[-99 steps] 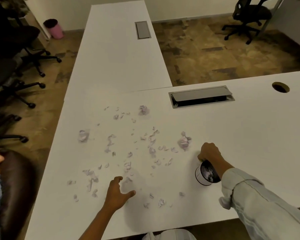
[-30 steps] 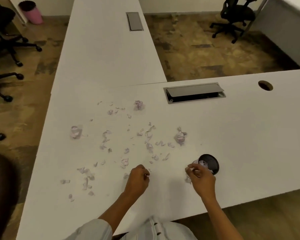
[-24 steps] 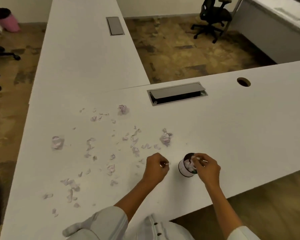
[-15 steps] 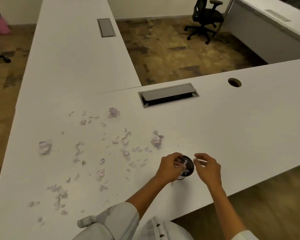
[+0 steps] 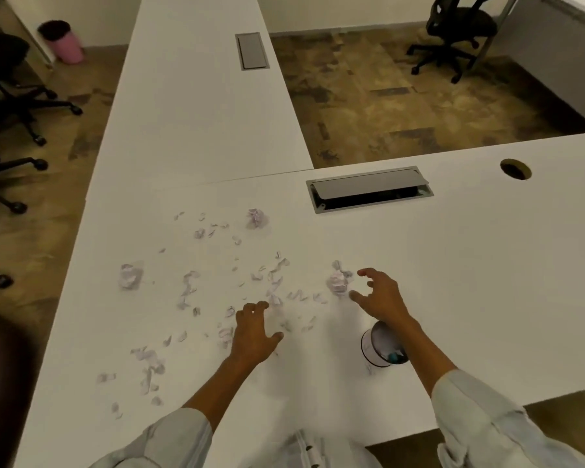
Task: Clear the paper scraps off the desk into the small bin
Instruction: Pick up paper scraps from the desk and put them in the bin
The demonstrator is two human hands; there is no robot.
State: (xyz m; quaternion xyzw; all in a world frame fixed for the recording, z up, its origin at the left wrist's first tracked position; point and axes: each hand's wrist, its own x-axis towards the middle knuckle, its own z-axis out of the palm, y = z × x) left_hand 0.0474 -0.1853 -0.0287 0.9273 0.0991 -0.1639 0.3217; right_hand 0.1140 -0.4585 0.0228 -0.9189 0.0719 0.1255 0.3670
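Note:
Several pale paper scraps (image 5: 274, 285) lie scattered over the white desk (image 5: 470, 265). A crumpled ball (image 5: 338, 282) lies just left of my right hand (image 5: 380, 295), whose fingers are spread and curved beside it without touching it. My left hand (image 5: 254, 331) rests flat on the desk among small scraps, fingers apart, holding nothing. The small bin (image 5: 379, 347) stands near the front edge, partly hidden under my right forearm, with paper inside. Two more crumpled balls lie at the left (image 5: 130, 275) and farther back (image 5: 256, 217).
A grey cable hatch (image 5: 368, 190) is set into the desk behind the scraps, and a round cable hole (image 5: 515, 169) lies at the right. A second desk wing (image 5: 200, 96) runs away to the back. Office chairs (image 5: 453, 32) and a pink floor bin (image 5: 63, 42) stand around.
Both hands have left the bin's mouth and moved back out over the scraps, the right toward the crumpled ball, the left onto the small pieces. The camera view shifted left.

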